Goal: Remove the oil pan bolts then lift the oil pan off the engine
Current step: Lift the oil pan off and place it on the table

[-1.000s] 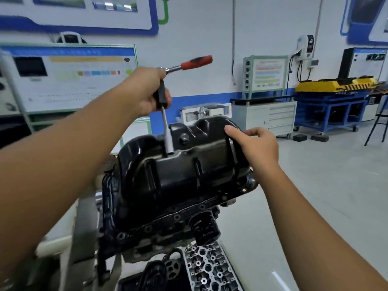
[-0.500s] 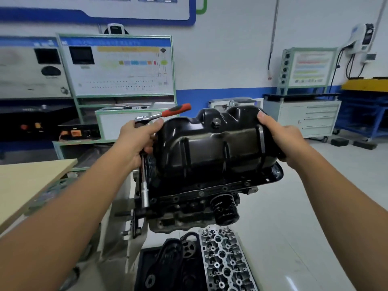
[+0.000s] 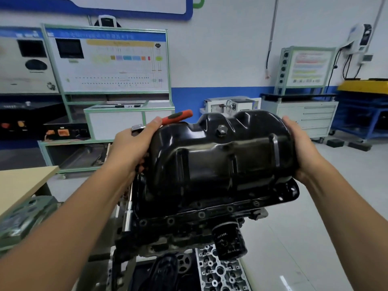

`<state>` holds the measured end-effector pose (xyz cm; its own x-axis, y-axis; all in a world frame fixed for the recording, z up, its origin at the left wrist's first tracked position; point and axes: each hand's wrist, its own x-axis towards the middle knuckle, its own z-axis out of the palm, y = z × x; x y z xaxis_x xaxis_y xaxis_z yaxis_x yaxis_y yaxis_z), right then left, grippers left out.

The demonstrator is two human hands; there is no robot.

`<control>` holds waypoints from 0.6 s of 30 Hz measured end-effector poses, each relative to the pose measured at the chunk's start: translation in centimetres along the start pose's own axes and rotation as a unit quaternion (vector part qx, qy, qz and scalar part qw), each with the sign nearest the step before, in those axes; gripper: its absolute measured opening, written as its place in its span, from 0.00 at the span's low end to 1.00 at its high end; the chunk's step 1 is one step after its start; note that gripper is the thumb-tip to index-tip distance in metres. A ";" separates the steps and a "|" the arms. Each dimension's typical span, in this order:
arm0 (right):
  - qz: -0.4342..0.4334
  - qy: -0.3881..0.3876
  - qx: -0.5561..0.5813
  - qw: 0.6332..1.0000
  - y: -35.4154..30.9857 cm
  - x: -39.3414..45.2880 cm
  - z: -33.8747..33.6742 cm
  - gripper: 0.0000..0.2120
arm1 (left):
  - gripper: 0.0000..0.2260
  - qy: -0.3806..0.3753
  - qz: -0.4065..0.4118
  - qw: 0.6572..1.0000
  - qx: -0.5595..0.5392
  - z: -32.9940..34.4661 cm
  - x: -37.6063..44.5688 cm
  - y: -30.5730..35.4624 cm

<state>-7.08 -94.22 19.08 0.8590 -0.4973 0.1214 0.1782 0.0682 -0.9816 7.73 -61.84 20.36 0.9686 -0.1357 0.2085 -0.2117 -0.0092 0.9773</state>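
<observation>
Black oil pan (image 3: 222,156) centre frame, sitting on top of the engine (image 3: 178,227), dome side up. Right end of flange (image 3: 289,191) tilted up, clear of the block there; left end low, close to block, contact not discernible. Drain plug (image 3: 222,129) on upper face, near the top ridge. Flange bolt holes along front edge look open; too small to be sure re: bolts.

Right hand (image 3: 302,148) wrapped round right end of pan, fingers curled over the top edge, palm against the side wall. Left hand (image 3: 134,143) against left end of pan, thumb laid up along the pan's shoulder, other fingers curled and gripping a ratchet (image 3: 136,129) w/ red-black handle (image 3: 177,117) sticking out up-right behind the pan. Chrome extension bar w/ socket (image 3: 127,217) hanging down below that hand, beside the engine's left side. Whether left fingers also hook the pan: cannot tell.

Black oil filter (image 3: 230,241) poking out front of engine, below flange. Cylinder head (image 3: 220,269) lying below, just right of a black cover (image 3: 163,271) and small sprocket (image 3: 183,262).

Further out: wooden tabletop (image 3: 23,185) at left, green-framed trainer board (image 3: 109,59) behind, second smaller board (image 3: 306,67) on a white drawer cabinet (image 3: 310,118) at right, blue bench (image 3: 365,114) far right, yellow item on top. Grey floor (image 3: 336,206), white wall w/ blue band.
</observation>
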 end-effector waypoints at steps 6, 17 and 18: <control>-0.028 -0.014 -0.023 0.999 -3.1 5.6 -0.1 0.26 | 0.24 -0.034 -0.032 0.998 -0.030 1.8 7.0 1.0; 0.033 0.009 -0.043 0.999 -13.3 14.7 13.7 0.26 | 0.36 -0.021 -0.120 0.989 -0.089 -5.9 17.7 8.2; 0.042 0.007 -0.039 0.998 -13.8 15.0 15.8 0.28 | 0.36 -0.011 -0.123 0.989 -0.086 -7.7 18.4 9.0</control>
<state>10.93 -88.97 36.73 0.8626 -0.5046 0.0358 0.0667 0.0433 -0.9968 24.68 -56.85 33.34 0.9845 -0.1719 -0.0353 0.0571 0.1238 0.9907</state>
